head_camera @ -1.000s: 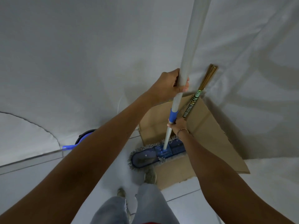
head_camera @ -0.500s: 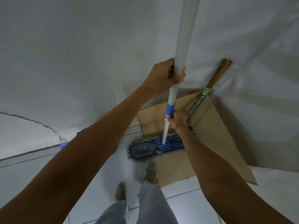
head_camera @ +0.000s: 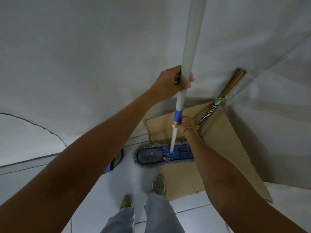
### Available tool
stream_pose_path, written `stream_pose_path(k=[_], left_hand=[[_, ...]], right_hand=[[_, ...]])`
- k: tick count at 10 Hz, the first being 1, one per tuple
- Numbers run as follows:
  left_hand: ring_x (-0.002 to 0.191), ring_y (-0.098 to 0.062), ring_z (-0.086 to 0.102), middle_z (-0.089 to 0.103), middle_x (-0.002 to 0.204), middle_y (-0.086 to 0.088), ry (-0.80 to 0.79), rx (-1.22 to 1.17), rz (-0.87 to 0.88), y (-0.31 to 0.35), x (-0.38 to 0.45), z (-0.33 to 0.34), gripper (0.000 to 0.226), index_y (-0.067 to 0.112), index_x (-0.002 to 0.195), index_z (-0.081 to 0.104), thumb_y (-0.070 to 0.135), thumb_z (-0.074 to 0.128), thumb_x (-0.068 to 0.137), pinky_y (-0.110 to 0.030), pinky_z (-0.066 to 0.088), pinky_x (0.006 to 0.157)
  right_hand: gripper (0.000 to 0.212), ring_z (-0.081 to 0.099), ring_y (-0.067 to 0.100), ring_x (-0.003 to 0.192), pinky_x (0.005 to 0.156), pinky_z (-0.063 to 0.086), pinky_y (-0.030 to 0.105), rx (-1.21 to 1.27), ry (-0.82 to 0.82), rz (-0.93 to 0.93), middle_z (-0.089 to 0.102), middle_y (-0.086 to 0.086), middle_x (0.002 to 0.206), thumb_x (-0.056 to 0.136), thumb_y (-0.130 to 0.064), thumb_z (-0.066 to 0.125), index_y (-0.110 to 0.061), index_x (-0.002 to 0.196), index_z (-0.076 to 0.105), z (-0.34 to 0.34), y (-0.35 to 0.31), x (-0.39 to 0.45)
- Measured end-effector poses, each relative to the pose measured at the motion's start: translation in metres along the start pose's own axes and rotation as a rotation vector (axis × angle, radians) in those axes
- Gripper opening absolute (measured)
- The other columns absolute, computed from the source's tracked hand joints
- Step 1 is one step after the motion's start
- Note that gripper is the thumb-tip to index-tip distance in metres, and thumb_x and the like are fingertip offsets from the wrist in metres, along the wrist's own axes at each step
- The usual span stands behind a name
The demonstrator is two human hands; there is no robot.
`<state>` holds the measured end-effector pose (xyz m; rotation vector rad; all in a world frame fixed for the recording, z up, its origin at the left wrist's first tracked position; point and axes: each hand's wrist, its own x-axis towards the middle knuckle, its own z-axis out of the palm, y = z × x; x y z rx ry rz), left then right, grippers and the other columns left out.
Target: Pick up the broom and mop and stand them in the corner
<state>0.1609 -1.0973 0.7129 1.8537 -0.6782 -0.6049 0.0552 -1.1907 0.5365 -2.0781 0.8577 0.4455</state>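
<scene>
The mop stands nearly upright: a long white pole [head_camera: 193, 39] with a blue collar [head_camera: 178, 115] and a flat blue fringed head [head_camera: 151, 155] resting on the floor. My left hand [head_camera: 173, 81] grips the pole high up. My right hand [head_camera: 184, 122] grips it lower, just under the blue collar. The broom [head_camera: 217, 105], with a striped handle and straw-coloured sticks, leans in the wall corner to the right of the mop, touched by neither hand.
Flattened cardboard [head_camera: 223, 148] lines the corner and covers part of the floor under the mop head. A dark round object with blue parts [head_camera: 116, 160] lies on the floor left of the mop, partly behind my left arm. My feet [head_camera: 158, 184] stand close to the cardboard's edge.
The mop head has shifted a little away from the wall and the pole stands more upright. Both hands keep their grip. The view has tilted, showing more of my feet.
</scene>
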Motion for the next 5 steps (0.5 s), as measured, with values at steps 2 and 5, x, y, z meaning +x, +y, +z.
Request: stream_pose_path(k=[2, 5], left_hand=[[0.107, -0.016, 0.065, 0.069, 0.117, -0.006, -0.007, 0.027, -0.103, -0.001, 0.014, 0.000, 0.035, 0.002, 0.115, 0.058, 0.016, 0.066, 0.084, -0.027, 0.051, 0.097], [0.118, -0.029, 0.056, 0.057, 0.128, -0.015, -0.012, 0.054, -0.156, 0.002, -0.005, 0.010, 0.048, 0.006, 0.128, 0.044, 0.028, 0.058, 0.089, -0.045, 0.048, 0.103]], right_hand=[[0.031, 0.064, 0.031, 0.102, 0.087, 0.049, 0.032, 0.032, -0.036, -0.028, 0.069, 0.020, 0.110, 0.082, -0.015, 0.070, 0.001, 0.109, 0.065, -0.007, 0.002, 0.009], [0.027, 0.062, 0.033, 0.107, 0.097, 0.050, 0.039, 0.116, -0.031, -0.045, 0.068, 0.021, 0.111, 0.087, -0.008, 0.060, 0.001, 0.112, 0.065, -0.017, -0.004, -0.011]])
